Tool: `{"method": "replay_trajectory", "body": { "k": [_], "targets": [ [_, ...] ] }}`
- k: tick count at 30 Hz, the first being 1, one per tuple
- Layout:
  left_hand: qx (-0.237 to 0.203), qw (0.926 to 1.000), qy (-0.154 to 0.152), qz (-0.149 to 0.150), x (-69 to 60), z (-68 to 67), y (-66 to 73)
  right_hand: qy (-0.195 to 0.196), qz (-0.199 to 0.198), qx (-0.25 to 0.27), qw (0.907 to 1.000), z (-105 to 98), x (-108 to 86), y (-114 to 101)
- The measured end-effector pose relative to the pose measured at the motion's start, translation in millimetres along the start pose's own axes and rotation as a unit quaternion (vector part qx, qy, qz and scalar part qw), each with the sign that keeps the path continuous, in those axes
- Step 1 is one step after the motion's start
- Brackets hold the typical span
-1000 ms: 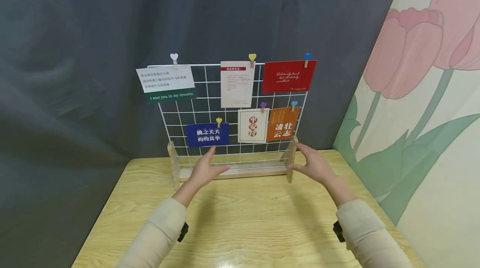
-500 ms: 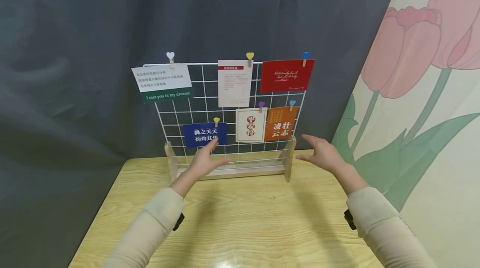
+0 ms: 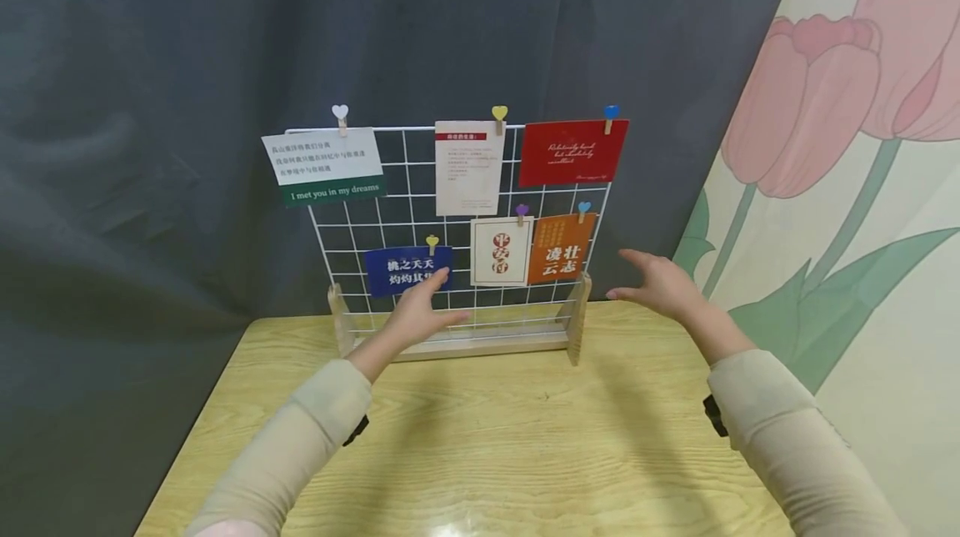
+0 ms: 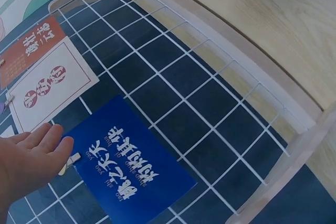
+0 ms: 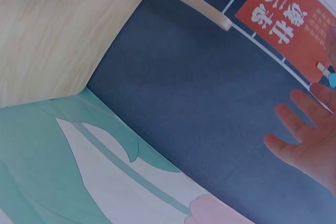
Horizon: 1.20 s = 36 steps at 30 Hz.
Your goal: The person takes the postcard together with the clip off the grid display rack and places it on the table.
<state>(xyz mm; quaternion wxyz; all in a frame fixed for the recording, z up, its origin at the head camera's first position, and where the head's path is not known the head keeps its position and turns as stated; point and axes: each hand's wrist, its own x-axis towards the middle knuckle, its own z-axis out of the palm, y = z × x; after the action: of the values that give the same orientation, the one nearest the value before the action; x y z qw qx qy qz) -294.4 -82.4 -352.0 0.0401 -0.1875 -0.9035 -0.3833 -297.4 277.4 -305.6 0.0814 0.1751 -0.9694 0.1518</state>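
A white wire grid rack (image 3: 405,212) on a wooden base (image 3: 480,347) stands on the table, with several cards pegged to it. My left hand (image 3: 411,317) is held in front of the lower left part, fingers spread and holding nothing. Its fingertips overlap the blue card (image 3: 386,272), which hangs from a yellow heart peg (image 3: 432,243); the left wrist view shows the fingers near that peg. Whether they touch is unclear. To the right of the rack my right hand (image 3: 663,285) hovers with fingers apart, nothing in it. Nearest to it is the orange card (image 3: 561,249) under a light-blue heart peg (image 3: 584,210).
Along the top hang a white-and-green card (image 3: 326,166), a white card (image 3: 468,170) and a red card (image 3: 573,153). A cream card (image 3: 501,252) is beside the orange one. A dark curtain (image 3: 450,28) and a tulip-patterned wall (image 3: 862,312) border the wooden table (image 3: 510,454).
My right hand has moved away from the rack's right foot, rightward and up. My left hand has risen slightly over the blue card. The cards hang as before.
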Motion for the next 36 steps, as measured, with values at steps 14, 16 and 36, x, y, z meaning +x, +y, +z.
{"method": "replay_trajectory", "body": {
  "k": [14,16,36],
  "targets": [
    [-0.048,0.9987,0.015,0.000,17.8,-5.6,25.4,-0.017,0.063,0.031,0.9974,-28.6,6.0,9.9],
    [-0.054,0.9984,0.019,-0.003,18.4,-6.2,27.5,-0.014,0.068,0.031,0.9971,-32.8,6.2,9.8],
    [-0.086,0.9955,0.040,-0.003,37.5,-19.0,50.6,0.009,0.076,0.067,0.9948,-67.0,24.3,0.8]
  ]
}}
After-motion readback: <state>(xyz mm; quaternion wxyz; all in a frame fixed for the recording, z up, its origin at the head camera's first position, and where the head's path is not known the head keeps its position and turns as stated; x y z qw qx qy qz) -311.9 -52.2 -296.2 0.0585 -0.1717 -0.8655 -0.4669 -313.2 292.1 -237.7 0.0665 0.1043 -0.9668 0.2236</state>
